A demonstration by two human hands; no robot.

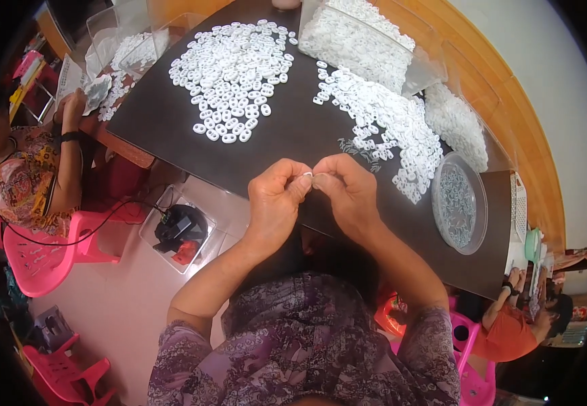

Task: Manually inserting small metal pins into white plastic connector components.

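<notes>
My left hand (273, 199) and my right hand (351, 196) meet fingertip to fingertip above the near edge of the dark table. Both are closed in a pinch. A bit of a small white plastic piece (307, 174) shows between the thumbs and forefingers; the rest is covered by the fingers. Beyond my left hand lies a heap of white oval pieces with two holes each (232, 74). A spread of smaller white plastic pieces (385, 118) lies past my right hand, with several thin grey-green pins (361, 151) beside it.
At the right stands a round clear tub (436, 210) of similar pins. Clear bins of white pieces (357, 44) line the back right. One person sits at the left near a pink chair (43, 254), another in orange (510, 335) at the right. A clear box (178, 233) sits low at left.
</notes>
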